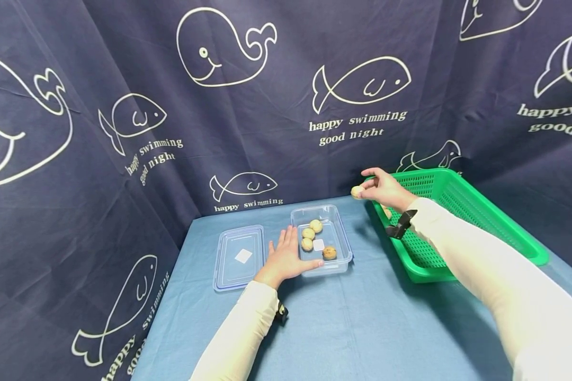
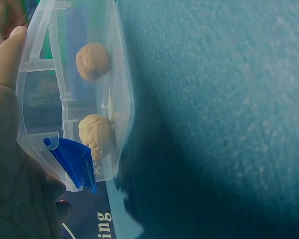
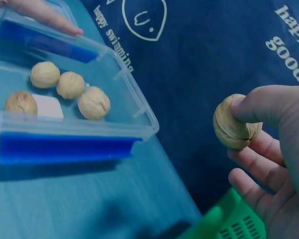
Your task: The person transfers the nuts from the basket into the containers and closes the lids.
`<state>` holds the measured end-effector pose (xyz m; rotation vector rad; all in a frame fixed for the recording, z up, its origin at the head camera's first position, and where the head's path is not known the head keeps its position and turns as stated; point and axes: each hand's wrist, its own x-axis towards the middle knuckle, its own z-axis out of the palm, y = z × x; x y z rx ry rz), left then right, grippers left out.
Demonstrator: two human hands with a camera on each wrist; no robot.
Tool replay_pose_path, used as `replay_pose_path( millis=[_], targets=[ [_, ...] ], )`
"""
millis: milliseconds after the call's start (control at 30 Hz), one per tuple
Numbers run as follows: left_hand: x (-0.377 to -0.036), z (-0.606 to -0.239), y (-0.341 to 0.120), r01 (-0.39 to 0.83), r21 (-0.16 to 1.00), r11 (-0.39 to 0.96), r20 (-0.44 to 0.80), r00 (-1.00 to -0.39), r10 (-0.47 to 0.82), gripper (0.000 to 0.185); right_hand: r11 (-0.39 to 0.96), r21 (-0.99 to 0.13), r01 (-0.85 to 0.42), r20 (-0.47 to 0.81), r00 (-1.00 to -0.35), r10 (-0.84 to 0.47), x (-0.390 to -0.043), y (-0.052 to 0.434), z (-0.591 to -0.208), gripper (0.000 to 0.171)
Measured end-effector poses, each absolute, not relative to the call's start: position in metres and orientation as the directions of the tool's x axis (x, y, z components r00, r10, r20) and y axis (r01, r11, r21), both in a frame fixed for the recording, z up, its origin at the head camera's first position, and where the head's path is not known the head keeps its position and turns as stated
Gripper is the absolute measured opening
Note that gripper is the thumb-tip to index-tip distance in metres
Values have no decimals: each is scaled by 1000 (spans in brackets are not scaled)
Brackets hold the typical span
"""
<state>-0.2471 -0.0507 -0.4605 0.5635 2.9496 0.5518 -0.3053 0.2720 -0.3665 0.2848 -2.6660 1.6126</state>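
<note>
My right hand (image 1: 386, 191) pinches a walnut (image 3: 231, 122) between thumb and fingers, above the left rim of the green basket (image 1: 498, 225). My left hand (image 1: 286, 260) lies with straight fingers along the left side of a clear plastic box (image 1: 326, 269), its thumb over the near end. Inside the box sit several walnuts (image 1: 316, 226): a row of 3 toward the left and a browner one near the front right corner. A blue latch (image 2: 75, 158) hangs from the box in the left wrist view. My right forearm hides part of the basket.
The box's clear lid (image 1: 229, 272) with a blue edge lies flat left of the box. More walnuts (image 1: 386, 211) show at the basket's left inside wall. A dark curtain (image 1: 286, 153) with fish drawings stands behind the blue tablecloth (image 1: 324, 328).
</note>
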Motion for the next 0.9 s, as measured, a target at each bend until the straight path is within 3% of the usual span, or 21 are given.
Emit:
replay_pose_path(
  millis=[433, 900],
  targets=[
    [-245, -456, -50, 330, 362, 872, -30, -930, 365, 127, 351, -921, -168, 112, -978, -175, -311, 240, -381, 64],
    [-245, -457, -49, 327, 367, 871, -33, -931, 363, 126, 334, -928, -164, 99, -974, -203, -309, 212, -390, 66]
  ],
)
